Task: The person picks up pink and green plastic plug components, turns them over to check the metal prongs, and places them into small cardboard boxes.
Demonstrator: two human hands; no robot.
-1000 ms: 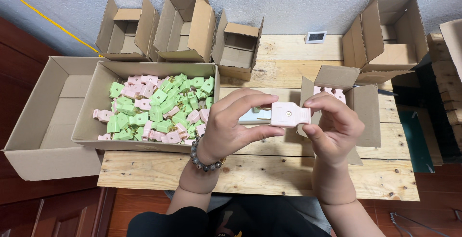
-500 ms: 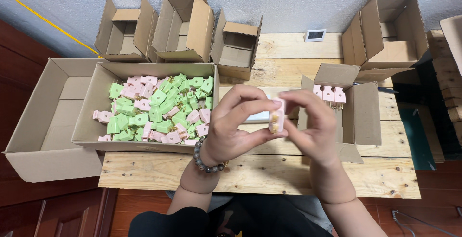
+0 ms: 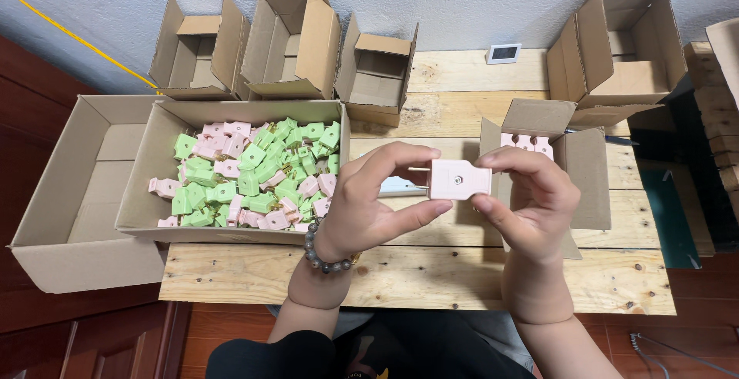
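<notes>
**me:** Fingertips (image 3: pixel 441 208) of both hands are pinching a pink plug (image 3: pixel 459 179) on my feed, left hand (image 3: pixel 373 202) and right hand (image 3: pixel 531 198) gripping opposite ends above the wooden table (image 3: pixel 431 271).

**other:** Where's the pile?

**me:** Cardboard box (image 3: pixel 146 221) on the left, full of pink and green plugs (image 3: pixel 254 175). Small box (image 3: pixel 589 171) sits just behind my right hand.

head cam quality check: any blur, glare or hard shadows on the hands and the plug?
Head view: sharp, no motion blur on the left hand, right hand or pink plug; light soft and even, no glare; only faint shadows inside the cardboard boxes; slight wide-angle bowing at the table edges.
</notes>
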